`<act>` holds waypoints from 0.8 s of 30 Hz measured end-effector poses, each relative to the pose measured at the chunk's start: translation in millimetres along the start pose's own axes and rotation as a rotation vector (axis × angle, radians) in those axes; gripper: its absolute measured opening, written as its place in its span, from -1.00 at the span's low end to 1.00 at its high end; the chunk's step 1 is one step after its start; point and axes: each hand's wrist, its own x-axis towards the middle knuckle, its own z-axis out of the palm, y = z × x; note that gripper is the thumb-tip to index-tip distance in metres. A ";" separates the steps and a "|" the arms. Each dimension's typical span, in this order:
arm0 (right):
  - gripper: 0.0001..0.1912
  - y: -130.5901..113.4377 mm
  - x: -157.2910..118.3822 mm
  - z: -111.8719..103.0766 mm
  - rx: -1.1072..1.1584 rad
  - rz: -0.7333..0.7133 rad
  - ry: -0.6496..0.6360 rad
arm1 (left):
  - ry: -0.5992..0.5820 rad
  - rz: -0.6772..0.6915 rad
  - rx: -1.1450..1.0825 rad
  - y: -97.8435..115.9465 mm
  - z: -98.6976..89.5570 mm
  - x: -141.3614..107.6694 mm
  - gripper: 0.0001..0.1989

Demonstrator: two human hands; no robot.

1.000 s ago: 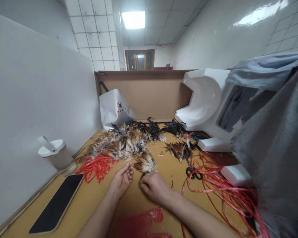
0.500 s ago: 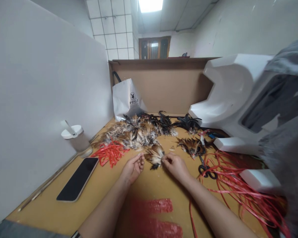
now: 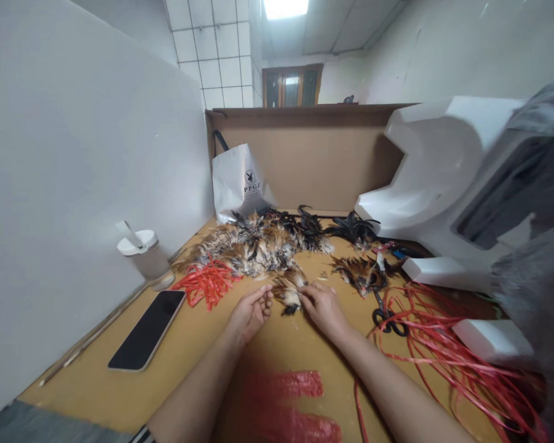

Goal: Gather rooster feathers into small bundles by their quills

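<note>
A small bunch of brown and cream feathers [image 3: 288,286] with a dark tip lies on the table between my hands. My left hand [image 3: 253,311] is closed in a pinch at its left side; whatever sits between thumb and forefinger is too small to make out. On the other side, my right hand [image 3: 325,307] has its thumb and fingertips together at the pale part of the bunch, pinching feathers at its edge. Just behind lies a big heap of brown, grey and black feathers [image 3: 258,249]. Short cut red strips [image 3: 207,283] lie left of my left hand.
A phone [image 3: 147,330] and a lidded cup [image 3: 146,258] are at left. Black scissors [image 3: 390,321], long red strips [image 3: 443,344] and another feather bunch [image 3: 362,274] lie at right. White foam [image 3: 424,166] and a cardboard wall [image 3: 323,160] border the table.
My right fingertips have shifted slightly over the pale part of the feather bunch. My left hand keeps its pinch beside it. The whole view has moved a little.
</note>
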 end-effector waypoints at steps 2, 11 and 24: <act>-0.78 -0.9 -0.1 2.1 -0.054 0.012 -0.046 | -0.001 -0.005 0.000 -0.2 -0.4 0.0 -0.86; -0.84 -3.1 -2.1 3.3 -0.020 0.049 -0.117 | -0.009 0.000 0.017 0.2 2.4 -1.7 -0.85; -0.79 6.3 0.3 8.7 0.815 0.343 -0.009 | -0.039 0.104 0.265 -2.1 12.2 -7.3 -0.81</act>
